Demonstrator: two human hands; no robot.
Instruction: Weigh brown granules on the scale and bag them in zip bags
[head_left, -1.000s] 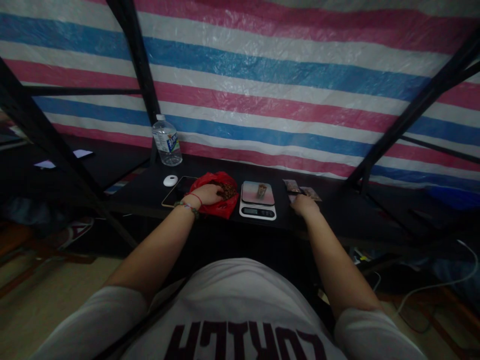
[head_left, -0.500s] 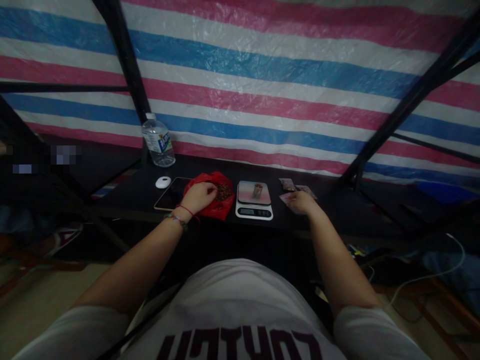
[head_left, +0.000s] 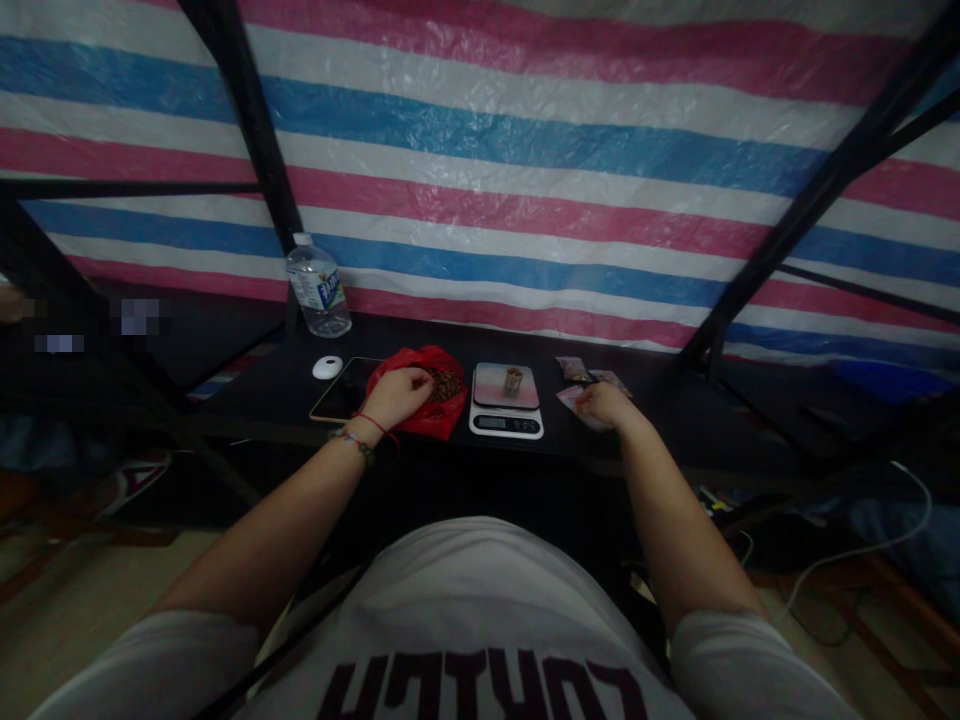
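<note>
My left hand [head_left: 399,395] rests at the near left side of a red plastic bag [head_left: 442,422]. Its fingers are curled and pressed together beside the small brown pieces [head_left: 448,385] in the bag's opening; what they pinch is hidden. A white kitchen scale [head_left: 507,425] stands between my hands. On its plate is a small cup [head_left: 513,381] that seems to hold similar brown pieces. My right hand [head_left: 604,403] has its fingers closed on a small clear and pinkish plastic packet [head_left: 568,398]. Two more small packets [head_left: 573,369] lie just behind that hand.
A clear plastic bottle [head_left: 320,290] stands at the back left. A white oval object [head_left: 327,367] and a dark tablet or phone [head_left: 341,393] lie left of the bag. Black frame posts [head_left: 259,130] rise at both sides, before a striped plastic sheet [head_left: 525,130].
The view has shifted slightly. Both hands keep nearly the same places, the left at the red bag and the right at the packet.
</note>
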